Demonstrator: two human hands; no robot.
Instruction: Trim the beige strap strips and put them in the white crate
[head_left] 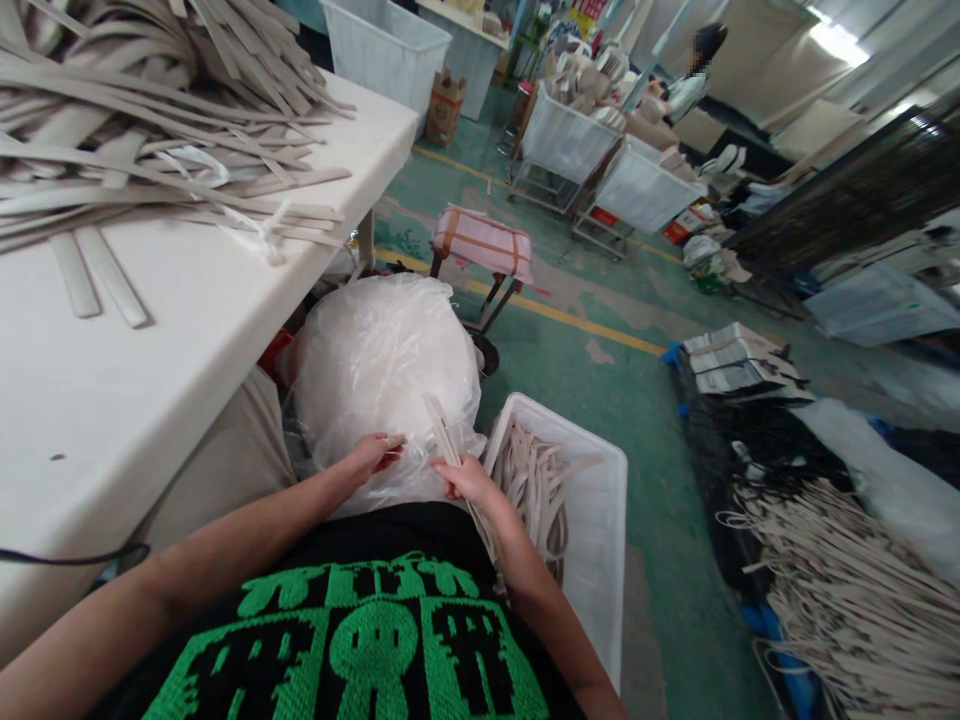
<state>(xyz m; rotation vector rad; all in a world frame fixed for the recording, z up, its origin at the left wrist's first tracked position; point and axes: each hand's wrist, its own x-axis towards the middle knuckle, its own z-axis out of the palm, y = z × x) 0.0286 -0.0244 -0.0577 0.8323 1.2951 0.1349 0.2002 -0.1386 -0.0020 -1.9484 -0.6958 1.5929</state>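
Observation:
My right hand (466, 478) is closed round a few flat beige straps (444, 428), whose ends stick up past the fingers while the rest hangs down along my forearm. To its left, my left hand (375, 455) has its fingers pinched together; a small pale bit shows at the fingertips, too small to name. Both hands are above a large round bundle wrapped in clear plastic (382, 350). Close by my right forearm stands a white plastic bin (600, 520) with more beige straps (531, 480) inside.
A white table (225, 330) on the left carries a heap of beige strips (187, 130). Beyond the bundle is a pink-padded stool (484, 243). Many straps (862, 590) lie on the right. White wheeled bins (570, 135) and a person (686, 90) are farther back.

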